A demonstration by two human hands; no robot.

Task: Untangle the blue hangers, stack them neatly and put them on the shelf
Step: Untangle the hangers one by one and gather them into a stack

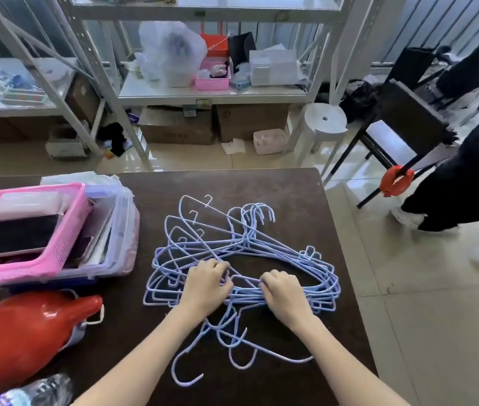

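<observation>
A tangled pile of several light blue wire hangers lies in the middle of the dark brown table. Some hooks point away from me, others point toward me near the table's front. My left hand grips wires at the pile's centre-left, fingers curled around them. My right hand is closed on a bundle of hanger bars just to the right. The two hands are close together, a short gap between them. The white metal shelf stands beyond the table.
A pink basket on a stack of clear bins sits at the table's left. A red plastic object lies at the front left. A white stool, cardboard boxes and a person in black at the right stand on the floor.
</observation>
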